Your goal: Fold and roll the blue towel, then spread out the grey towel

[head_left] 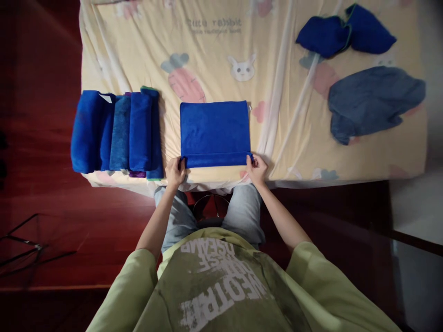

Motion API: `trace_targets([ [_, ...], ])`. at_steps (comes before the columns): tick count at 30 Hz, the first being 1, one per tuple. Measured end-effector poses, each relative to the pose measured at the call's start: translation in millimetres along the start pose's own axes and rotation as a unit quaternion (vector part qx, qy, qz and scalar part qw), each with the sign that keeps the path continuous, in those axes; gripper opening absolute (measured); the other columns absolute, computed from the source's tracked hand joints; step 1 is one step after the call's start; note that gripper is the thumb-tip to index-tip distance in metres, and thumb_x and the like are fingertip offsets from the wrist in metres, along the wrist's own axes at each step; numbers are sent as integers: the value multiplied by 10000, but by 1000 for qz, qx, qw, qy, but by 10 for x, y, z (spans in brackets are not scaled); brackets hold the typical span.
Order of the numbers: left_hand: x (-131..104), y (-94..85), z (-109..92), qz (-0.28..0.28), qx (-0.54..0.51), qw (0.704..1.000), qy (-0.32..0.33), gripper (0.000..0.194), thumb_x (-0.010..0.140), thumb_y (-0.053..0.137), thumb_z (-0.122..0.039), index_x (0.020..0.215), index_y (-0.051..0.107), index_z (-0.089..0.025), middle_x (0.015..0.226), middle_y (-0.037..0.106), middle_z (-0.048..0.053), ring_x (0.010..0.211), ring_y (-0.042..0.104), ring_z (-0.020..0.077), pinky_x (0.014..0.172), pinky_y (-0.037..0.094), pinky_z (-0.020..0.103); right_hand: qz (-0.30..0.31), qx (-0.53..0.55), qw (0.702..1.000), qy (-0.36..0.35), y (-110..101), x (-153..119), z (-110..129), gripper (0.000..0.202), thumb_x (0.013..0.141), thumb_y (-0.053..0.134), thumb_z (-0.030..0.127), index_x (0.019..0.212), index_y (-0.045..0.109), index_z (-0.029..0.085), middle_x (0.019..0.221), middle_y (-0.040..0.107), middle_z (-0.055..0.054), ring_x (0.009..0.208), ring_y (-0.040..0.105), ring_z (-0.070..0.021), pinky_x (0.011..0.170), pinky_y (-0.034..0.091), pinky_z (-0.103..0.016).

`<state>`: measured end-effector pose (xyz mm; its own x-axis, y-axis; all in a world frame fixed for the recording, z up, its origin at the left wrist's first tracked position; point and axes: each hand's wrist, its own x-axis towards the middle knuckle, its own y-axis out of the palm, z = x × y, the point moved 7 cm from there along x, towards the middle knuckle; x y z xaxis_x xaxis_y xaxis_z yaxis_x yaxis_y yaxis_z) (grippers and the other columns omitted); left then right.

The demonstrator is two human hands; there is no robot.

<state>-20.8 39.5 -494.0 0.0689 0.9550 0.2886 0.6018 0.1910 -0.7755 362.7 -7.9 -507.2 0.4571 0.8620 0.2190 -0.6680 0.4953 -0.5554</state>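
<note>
A blue towel (215, 127) lies flat on the bed, its near edge turned over into a narrow strip. My left hand (176, 172) pinches the near left corner of that strip. At the near right corner, my right hand (256, 168) has its fingers closed on the same strip. Left of the towel, several rolled or folded towels (140, 131) in blue shades stand side by side, close to the bed's front edge.
The bed has a cream patterned sheet (214, 55). Crumpled blue cloths (323, 36) lie at the back right, with a grey-blue cloth (375, 99) nearer. A black metal stand (36, 248) is on the floor at the left.
</note>
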Motion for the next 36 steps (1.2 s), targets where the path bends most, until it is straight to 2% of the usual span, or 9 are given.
trace_targets([
  [4,-4,-19,-28,-11,6,1000,3,335,1039,424,-405,1074,667,-178,861,666,100,826,650,226,780,490,351,-20,-32,998,-43,-12,-9,50,436,960,560,555,897,710,150,716,645,-60,594,529,-139,633,503,-276],
  [9,-9,-15,36,-36,5,999,-8,414,1051,411,-469,1202,639,-158,838,671,85,792,664,214,767,495,339,-26,-36,996,-75,-12,0,107,370,985,557,483,924,715,154,762,678,-77,636,576,-159,692,532,-295],
  [14,-13,-19,35,-52,11,998,18,420,1061,400,-496,1166,658,-181,972,718,117,916,697,227,837,517,348,-31,-33,996,-82,11,0,95,327,986,562,442,939,708,154,783,685,-84,680,602,-175,725,538,-307],
  [20,9,-25,-9,-38,11,999,23,371,1061,425,-442,1156,669,-179,978,708,120,941,669,240,887,498,373,-51,-37,995,-74,3,-9,98,266,970,589,409,996,659,153,816,654,-67,683,576,-153,731,541,-282],
  [23,8,-22,-3,-39,39,998,7,326,1043,470,-412,1115,693,-186,944,687,124,954,639,267,896,478,411,-73,-38,992,-98,-29,-22,157,202,968,587,358,962,643,164,859,626,-68,710,565,-147,748,542,-281],
  [26,-18,-23,-16,-42,67,997,12,276,1027,485,-322,1053,735,-208,1007,691,142,1003,622,290,929,456,457,-62,-41,988,-133,-10,-41,196,198,991,530,274,904,675,172,944,642,-104,848,623,-176,819,549,-306],
  [31,-65,39,-91,19,53,994,93,334,986,481,-186,1161,752,-274,1263,699,93,1226,584,298,1050,421,503,-6,-58,978,-201,76,-83,209,284,991,500,140,920,766,212,986,713,-95,1010,659,-217,960,537,-392],
  [34,-59,67,-135,63,21,989,129,426,965,444,-137,1266,714,-270,1341,678,68,1326,552,278,1104,412,496,11,-60,971,-232,95,-95,234,323,989,484,110,989,784,229,1023,749,-73,1057,662,-215,1007,535,-414],
  [36,-38,55,-166,72,2,988,135,466,963,407,-120,1311,688,-251,1362,670,67,1348,549,264,1117,413,490,11,-54,971,-233,90,-88,248,337,986,468,111,1033,783,224,1055,757,-74,1071,660,-220,1010,541,-425],
])
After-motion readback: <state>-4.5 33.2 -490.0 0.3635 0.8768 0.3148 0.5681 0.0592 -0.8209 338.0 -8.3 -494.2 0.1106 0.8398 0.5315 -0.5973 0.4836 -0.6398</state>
